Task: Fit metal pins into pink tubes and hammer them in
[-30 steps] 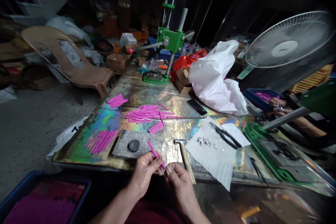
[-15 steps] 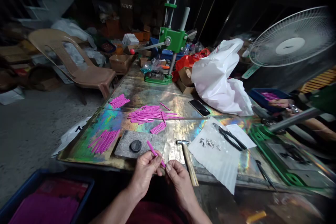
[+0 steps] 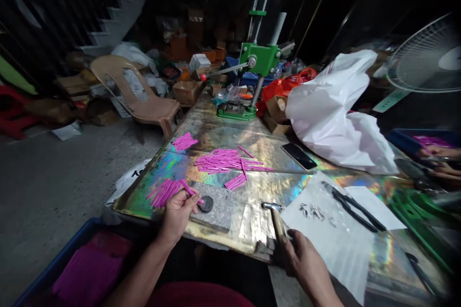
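Pinched in my left hand [image 3: 179,211] is a thin pink stick [image 3: 185,186], slanting, its lower end close to a round black disc [image 3: 206,204]. The disc rests on a grey stone block [image 3: 222,208] near the table's front edge. I cannot tell if stick and disc touch. My right hand [image 3: 304,259] closes round the wooden handle of a small hammer [image 3: 277,220], whose metal head lies toward the stone. Behind my left hand is a bundle of pink sticks [image 3: 163,193]; a bigger heap of pink sticks [image 3: 219,160] lies farther back.
Right of the hammer, a white sheet [image 3: 306,230] carries small metal pieces [image 3: 315,212] and black-handled pliers [image 3: 356,208]. Beyond are a phone [image 3: 298,156], a white bag [image 3: 327,110] and a green press [image 3: 259,60]. Another person's hands [image 3: 444,158] show at far right.
My hands have parted. The left has carried the pink stick left to the disc; the right has let go of it and taken the hammer's handle. The view has swung left.
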The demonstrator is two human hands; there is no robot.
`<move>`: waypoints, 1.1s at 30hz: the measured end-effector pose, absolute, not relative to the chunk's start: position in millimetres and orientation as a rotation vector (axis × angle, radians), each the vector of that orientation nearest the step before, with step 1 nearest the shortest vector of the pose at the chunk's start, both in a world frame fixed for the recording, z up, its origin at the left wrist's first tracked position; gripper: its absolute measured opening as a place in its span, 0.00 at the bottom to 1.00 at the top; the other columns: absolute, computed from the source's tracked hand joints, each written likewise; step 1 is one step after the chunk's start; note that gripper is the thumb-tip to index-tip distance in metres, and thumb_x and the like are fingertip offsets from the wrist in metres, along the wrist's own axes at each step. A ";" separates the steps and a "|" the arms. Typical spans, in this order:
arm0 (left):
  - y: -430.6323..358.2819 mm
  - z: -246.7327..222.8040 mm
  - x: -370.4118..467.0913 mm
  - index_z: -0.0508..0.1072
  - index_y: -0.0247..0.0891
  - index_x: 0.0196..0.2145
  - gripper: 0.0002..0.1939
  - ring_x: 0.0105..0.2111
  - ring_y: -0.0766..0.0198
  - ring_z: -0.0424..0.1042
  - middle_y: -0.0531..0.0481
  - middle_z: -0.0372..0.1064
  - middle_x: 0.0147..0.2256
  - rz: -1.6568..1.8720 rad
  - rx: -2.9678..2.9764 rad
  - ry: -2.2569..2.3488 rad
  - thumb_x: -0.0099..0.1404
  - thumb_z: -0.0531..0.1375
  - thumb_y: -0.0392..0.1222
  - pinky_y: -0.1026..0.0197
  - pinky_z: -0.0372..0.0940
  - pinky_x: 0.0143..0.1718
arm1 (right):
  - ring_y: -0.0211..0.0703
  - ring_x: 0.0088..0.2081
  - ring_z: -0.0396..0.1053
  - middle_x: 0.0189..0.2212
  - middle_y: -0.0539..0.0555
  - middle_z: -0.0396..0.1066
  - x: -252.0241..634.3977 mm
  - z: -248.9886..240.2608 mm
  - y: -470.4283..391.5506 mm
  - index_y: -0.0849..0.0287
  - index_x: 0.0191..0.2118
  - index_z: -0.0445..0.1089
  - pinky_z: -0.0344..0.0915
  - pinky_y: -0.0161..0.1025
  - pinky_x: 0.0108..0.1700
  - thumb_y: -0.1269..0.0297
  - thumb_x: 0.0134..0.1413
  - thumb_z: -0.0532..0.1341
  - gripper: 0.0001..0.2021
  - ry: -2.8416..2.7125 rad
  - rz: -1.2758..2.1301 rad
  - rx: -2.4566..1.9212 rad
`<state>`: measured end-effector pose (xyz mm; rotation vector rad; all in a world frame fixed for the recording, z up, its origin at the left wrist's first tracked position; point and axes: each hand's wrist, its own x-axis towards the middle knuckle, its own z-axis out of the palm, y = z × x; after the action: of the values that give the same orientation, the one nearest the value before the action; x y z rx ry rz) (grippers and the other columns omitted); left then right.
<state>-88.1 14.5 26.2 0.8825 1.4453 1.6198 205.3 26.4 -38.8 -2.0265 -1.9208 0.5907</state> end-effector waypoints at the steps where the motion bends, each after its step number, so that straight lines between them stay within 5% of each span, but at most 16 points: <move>1: 15.4 25.2 -90.3 0.69 0.35 0.21 0.07 0.14 0.73 0.60 0.57 0.66 0.16 1.620 0.903 1.467 0.47 0.62 0.41 0.69 0.58 0.19 | 0.50 0.34 0.67 0.35 0.61 0.69 205.8 -42.9 26.2 0.59 0.38 0.63 0.61 0.41 0.33 0.53 0.49 0.46 0.18 -1.969 0.570 -2.030; 18: 17.6 -1.4 -91.4 0.70 0.37 0.21 0.03 0.19 0.70 0.65 0.56 0.66 0.20 1.612 1.047 1.582 0.49 0.58 0.37 0.69 0.60 0.20 | 0.53 0.38 0.68 0.39 0.65 0.68 204.0 -53.2 26.6 0.62 0.43 0.60 0.62 0.42 0.36 0.52 0.49 0.46 0.21 -2.134 0.546 -2.083; 24: 16.5 1.1 -89.4 0.70 0.37 0.21 0.03 0.18 0.69 0.64 0.56 0.65 0.20 1.617 1.085 1.607 0.50 0.57 0.35 0.68 0.60 0.21 | 0.52 0.33 0.69 0.32 0.62 0.71 205.8 -50.7 30.7 0.60 0.37 0.63 0.60 0.41 0.31 0.55 0.47 0.48 0.17 -2.109 0.558 -2.106; 28: 16.5 0.3 -90.9 0.70 0.38 0.22 0.05 0.20 0.69 0.64 0.55 0.64 0.21 1.535 1.237 1.639 0.52 0.56 0.35 0.68 0.59 0.22 | 0.51 0.29 0.68 0.25 0.57 0.71 209.7 -39.7 37.7 0.59 0.33 0.65 0.60 0.40 0.29 0.56 0.41 0.52 0.14 -1.790 0.937 -2.080; 33: 17.8 6.5 -95.3 0.70 0.37 0.22 0.07 0.23 0.67 0.63 0.54 0.62 0.21 1.367 1.593 1.658 0.55 0.54 0.34 0.67 0.57 0.26 | 0.37 0.17 0.60 0.15 0.45 0.62 191.8 -6.7 33.5 0.56 0.26 0.58 0.54 0.33 0.19 0.54 0.44 0.55 0.11 -1.350 1.496 -1.582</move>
<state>-95.3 17.8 6.5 1.5925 1.6585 1.3666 191.8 33.5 -6.7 -1.5820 -1.3496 1.4961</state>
